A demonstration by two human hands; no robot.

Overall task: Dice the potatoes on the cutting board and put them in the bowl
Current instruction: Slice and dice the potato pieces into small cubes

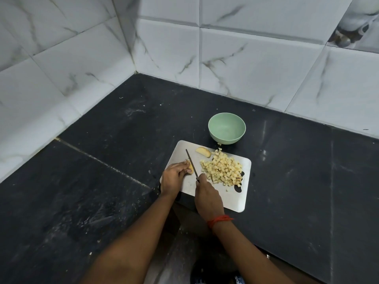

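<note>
Head view: the right hand (207, 198) grips a knife (192, 165) over the cutting board (235, 199). The left hand (173, 177) holds a potato piece (190, 170) beside the blade.

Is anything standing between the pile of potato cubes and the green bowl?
Nothing visible does. The potato cubes lie on the cutting board, and the green bowl stands just past its far edge. A potato wedge lies left of that path; one stray cube sits at the bowl's foot.

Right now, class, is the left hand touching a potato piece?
Touching. In the head view the left hand grips the potato piece beside the knife.
</note>
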